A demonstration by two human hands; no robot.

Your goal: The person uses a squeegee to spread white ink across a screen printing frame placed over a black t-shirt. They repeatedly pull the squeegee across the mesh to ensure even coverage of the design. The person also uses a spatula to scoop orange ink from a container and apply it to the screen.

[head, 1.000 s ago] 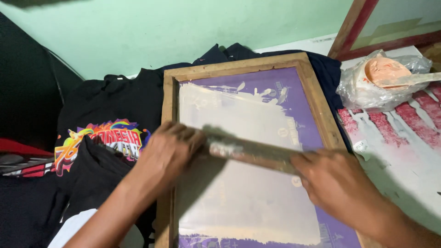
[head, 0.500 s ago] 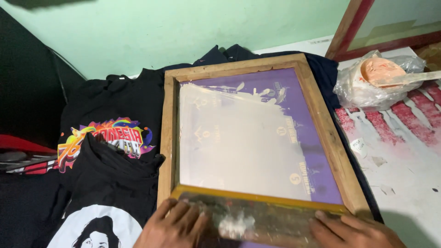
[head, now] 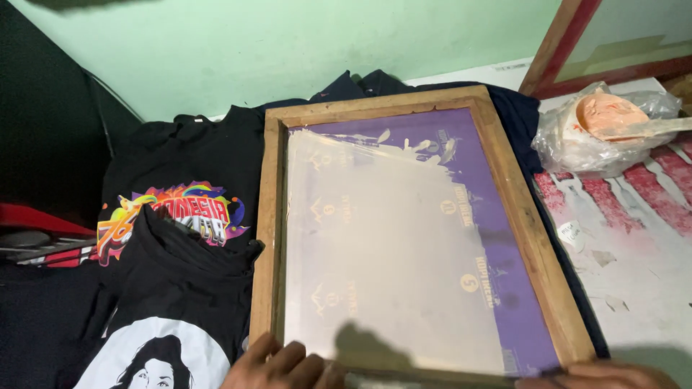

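the frame [head: 404, 230] lies flat on a black shirt [head: 504, 108], its purple mesh covered with a wide film of pale ink [head: 382, 252]. the left hand [head: 285, 367] rests at the near-left corner of the frame with fingers spread and touching the wood; the right hand [head: 598, 376] shows only as a strip at the near-right corner, and i cannot tell if it is closed on something. the risk, as i judge it, is that the frame slides a little on the cloth while the ink is wet, which would smear or double the print; uneven pressure from the two hands could cause this. wet ink could also pass from fingers to the printed shirts [head: 173, 288] that lie just beside the left rail, one overlapping the other. on the right, apart from the frame, a bag of ink [head: 605, 130] with a stick in it sits on a stained table [head: 634, 274], near enough to be knocked by an elbow
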